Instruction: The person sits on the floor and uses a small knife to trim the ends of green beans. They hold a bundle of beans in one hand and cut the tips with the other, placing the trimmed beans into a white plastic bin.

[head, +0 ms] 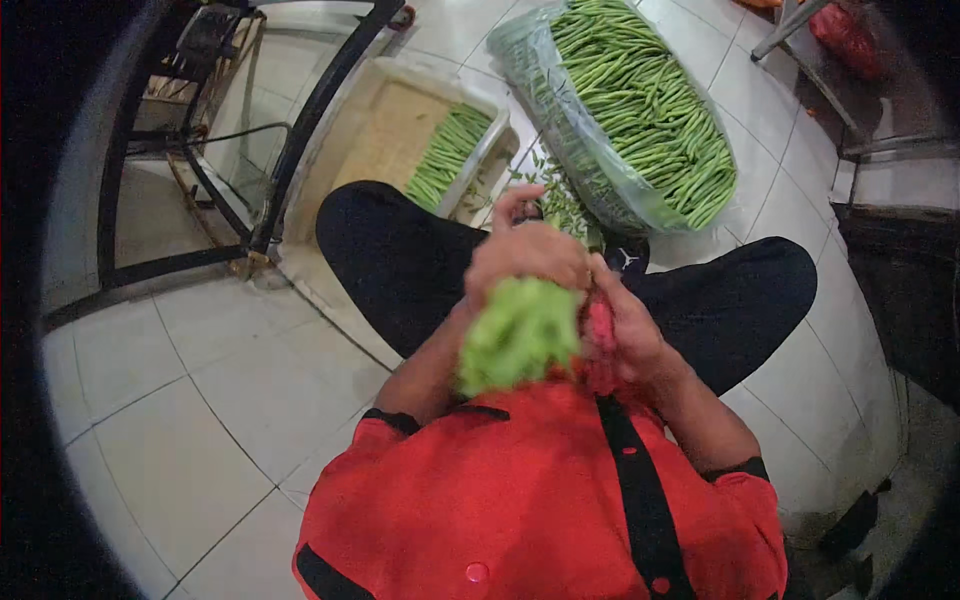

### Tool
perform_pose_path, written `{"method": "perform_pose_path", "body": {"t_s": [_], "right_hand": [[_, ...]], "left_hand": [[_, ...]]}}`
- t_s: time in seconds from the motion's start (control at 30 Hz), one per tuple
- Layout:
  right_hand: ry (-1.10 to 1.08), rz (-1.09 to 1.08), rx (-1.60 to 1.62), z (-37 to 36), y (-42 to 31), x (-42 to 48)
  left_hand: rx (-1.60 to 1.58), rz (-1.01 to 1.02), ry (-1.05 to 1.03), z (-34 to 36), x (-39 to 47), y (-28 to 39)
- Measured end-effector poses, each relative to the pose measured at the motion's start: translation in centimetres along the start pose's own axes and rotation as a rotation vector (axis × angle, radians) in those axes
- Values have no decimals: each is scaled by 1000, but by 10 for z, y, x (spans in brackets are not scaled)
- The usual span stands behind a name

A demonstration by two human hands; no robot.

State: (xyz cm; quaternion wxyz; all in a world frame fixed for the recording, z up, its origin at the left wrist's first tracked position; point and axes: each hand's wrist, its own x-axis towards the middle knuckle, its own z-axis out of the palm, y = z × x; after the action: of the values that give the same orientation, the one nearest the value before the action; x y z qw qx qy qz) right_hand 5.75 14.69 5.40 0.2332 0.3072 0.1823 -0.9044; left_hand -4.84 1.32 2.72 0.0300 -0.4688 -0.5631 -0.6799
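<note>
My left hand [529, 255] is closed around a bunch of green beans [517, 334], whose near ends stick out blurred toward my chest. Close against it, my right hand [626, 322] grips a pink-red handle [602, 326]; the working end of that tool is hidden between the hands. Just beyond my legs lies a large clear plastic bag [540, 90] packed with long green beans [645, 112]. A pale plastic bin [375, 82] to the left holds a row of green beans [450, 154] along its right side.
Cut bean ends [562, 199] litter the tiled floor between bin and bag. A black metal frame [300, 120] stands at the left. Metal legs [791, 30] and a red bag [844, 41] are at the upper right, with a dark object [900, 285] below them.
</note>
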Motion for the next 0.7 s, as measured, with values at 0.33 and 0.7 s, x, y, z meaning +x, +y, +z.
{"method": "perform_pose_path", "body": {"t_s": [0.33, 0.7], "right_hand": [[-242, -97, -55, -84, 21, 39], [-299, -179, -96, -77, 13, 37]], "left_hand": [[488, 344, -1083, 10, 23, 26], [819, 432, -1313, 40, 39, 35]]}}
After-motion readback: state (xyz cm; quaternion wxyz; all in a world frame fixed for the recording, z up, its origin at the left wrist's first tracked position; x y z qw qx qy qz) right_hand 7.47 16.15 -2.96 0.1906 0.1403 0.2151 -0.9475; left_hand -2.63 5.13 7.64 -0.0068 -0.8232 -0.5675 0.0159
